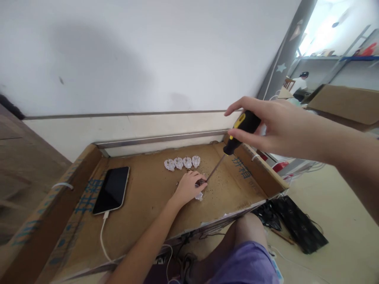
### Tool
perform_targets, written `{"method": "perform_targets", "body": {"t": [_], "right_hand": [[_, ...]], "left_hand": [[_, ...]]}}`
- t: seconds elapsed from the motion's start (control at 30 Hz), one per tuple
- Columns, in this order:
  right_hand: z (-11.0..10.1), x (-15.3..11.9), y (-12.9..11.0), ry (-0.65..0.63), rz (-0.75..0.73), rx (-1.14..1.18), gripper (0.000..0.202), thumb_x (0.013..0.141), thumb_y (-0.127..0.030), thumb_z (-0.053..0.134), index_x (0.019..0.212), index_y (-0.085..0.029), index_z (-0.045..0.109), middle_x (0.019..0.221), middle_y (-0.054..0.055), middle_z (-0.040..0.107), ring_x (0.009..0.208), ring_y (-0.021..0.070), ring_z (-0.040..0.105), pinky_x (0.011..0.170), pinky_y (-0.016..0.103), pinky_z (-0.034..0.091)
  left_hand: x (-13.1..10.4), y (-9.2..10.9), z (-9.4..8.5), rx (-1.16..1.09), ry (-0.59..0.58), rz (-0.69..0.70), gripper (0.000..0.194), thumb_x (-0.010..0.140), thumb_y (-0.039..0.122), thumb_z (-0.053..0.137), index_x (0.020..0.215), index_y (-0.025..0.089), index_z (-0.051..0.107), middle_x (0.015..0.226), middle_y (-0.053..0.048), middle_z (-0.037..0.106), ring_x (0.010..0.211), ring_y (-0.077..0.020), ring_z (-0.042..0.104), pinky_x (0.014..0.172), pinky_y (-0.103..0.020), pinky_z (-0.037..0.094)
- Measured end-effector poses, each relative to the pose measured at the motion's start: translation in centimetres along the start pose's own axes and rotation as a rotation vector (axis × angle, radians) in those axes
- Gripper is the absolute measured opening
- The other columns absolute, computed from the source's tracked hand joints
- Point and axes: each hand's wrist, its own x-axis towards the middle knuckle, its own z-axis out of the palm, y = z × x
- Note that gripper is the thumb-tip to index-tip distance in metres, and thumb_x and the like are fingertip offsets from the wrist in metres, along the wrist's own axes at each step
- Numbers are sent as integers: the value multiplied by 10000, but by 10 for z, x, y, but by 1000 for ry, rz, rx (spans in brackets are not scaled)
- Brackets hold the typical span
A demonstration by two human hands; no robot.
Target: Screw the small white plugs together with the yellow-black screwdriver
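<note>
My right hand (266,126) grips a screwdriver (244,128) by its black and yellow handle, with the index finger lifted off. The thin shaft slants down to the left, and its tip meets a small part at my left fingertips. Curled over the cardboard, my left hand (189,184) holds a white plug piece (199,196) that is mostly covered by the fingers. Just beyond that hand, several whitish translucent plug pieces with metal pins, one a plug piece (169,164) at the left end, lie in a row.
A phone (111,190) with a white charging cable (103,236) lies at left on the cardboard-lined tray (142,189). Raised cardboard sides (263,169) border it, and dark specks dot its surface. A wall (148,59) rises behind. At far right, a person (300,83) sits in the background.
</note>
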Motion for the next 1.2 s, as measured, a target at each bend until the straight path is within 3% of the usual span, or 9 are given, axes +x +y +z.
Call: {"method": "perform_targets", "body": {"t": [0.13, 0.23, 0.3, 0.4, 0.6, 0.73, 0.93, 1.07, 1.2], "right_hand": [[-1, 4, 2, 75, 120, -343, 522, 802, -636, 427, 1000, -186, 603, 675, 68, 581, 555, 196, 523, 544, 323, 360], [-7, 4, 4, -101, -4, -68, 486, 806, -480, 530, 1236, -265, 462, 953, 46, 621, 554, 126, 520, 571, 301, 396], [-10, 3, 5, -188, -54, 51, 429, 817, -405, 535, 1226, -297, 457, 897, 7, 629, 535, 104, 514, 543, 268, 390], [-11, 2, 4, -82, 14, -208, 380, 829, -552, 453, 970, -225, 586, 615, 16, 566, 482, 146, 468, 480, 289, 320], [-16, 4, 1, -249, -136, -67, 341, 802, -450, 497, 1089, -266, 514, 831, 18, 611, 497, 119, 487, 502, 278, 345], [-17, 5, -2, -86, 3, -341, 447, 842, -585, 376, 989, -191, 529, 677, 49, 579, 487, 168, 473, 485, 296, 284], [-22, 9, -2, -314, -70, -56, 304, 785, -445, 541, 1035, -276, 504, 707, -20, 592, 477, 109, 477, 469, 245, 320], [-18, 7, -11, -167, 26, -301, 424, 782, -617, 469, 816, -206, 566, 492, -17, 461, 422, 119, 404, 456, 260, 261], [-14, 4, -17, -66, 41, -371, 398, 789, -557, 486, 879, -182, 582, 602, 29, 548, 467, 137, 441, 465, 276, 250]], "left_hand": [[0, 1, -1, -4, -2, -15, 78, 810, 254, 630, 867, 206, 654, 922, -8, 664, 887, -190, 555, 844, -323, 412], [0, 1, 0, 2, -8, -33, 85, 813, 256, 626, 875, 206, 655, 921, -11, 660, 901, -196, 552, 843, -329, 410], [0, 1, 1, 5, -11, -37, 86, 815, 259, 623, 879, 211, 656, 915, -10, 657, 909, -200, 550, 843, -333, 407], [0, -1, 3, 7, -19, -47, 90, 814, 265, 624, 882, 217, 658, 906, -10, 653, 914, -204, 547, 836, -337, 406], [0, -2, 3, -3, -20, -66, 86, 809, 267, 625, 879, 227, 657, 904, -5, 648, 921, -205, 551, 844, -340, 406], [1, -1, 2, -6, -25, -78, 89, 805, 264, 628, 881, 230, 660, 910, -3, 652, 926, -210, 554, 851, -349, 405], [1, -1, 2, -3, -26, -90, 84, 805, 276, 631, 866, 226, 660, 912, -5, 655, 929, -214, 554, 843, -354, 409], [1, -1, 2, -16, -31, -107, 60, 798, 270, 640, 809, 211, 646, 936, -4, 669, 946, -215, 565, 842, -352, 408], [1, -1, 3, -21, -32, -116, 62, 796, 262, 643, 785, 201, 633, 947, -10, 670, 955, -216, 565, 841, -351, 408]]}}
